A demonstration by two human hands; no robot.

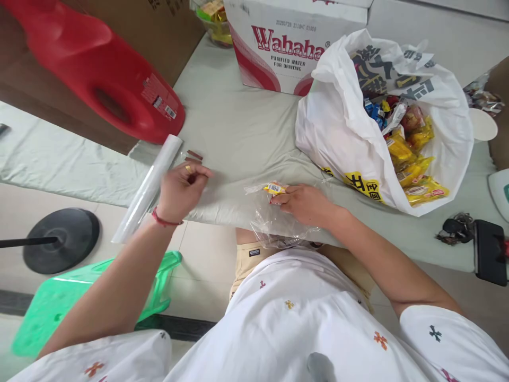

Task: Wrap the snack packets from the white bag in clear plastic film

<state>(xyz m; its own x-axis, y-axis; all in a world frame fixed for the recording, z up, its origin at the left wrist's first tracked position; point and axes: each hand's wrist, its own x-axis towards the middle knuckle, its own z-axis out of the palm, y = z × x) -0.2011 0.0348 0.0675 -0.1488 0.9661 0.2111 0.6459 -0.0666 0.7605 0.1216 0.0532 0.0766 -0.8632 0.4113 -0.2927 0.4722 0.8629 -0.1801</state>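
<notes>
My left hand (183,190) is over the cloth-covered table beside a roll of clear plastic film (147,188), its fingers curled together; whatever they may hold is hidden. Small brown pieces (194,155) lie just beyond its knuckles. My right hand (304,204) has its fingers on a small yellow and red wrapped packet (274,188). Beneath that packet and hand, a thin clear plastic sheet or bag (266,220) spreads to the table's front edge. To the right, a white plastic bag (330,116) stands open with several wrapped snacks (413,159) inside.
At the back left a large red jug (111,79) leans beside cardboard. A Wahaha carton (286,58) stands at the back. Keys (455,229) and a black phone-like object (491,252) are at the right. A green stool (63,302) is below the table at left.
</notes>
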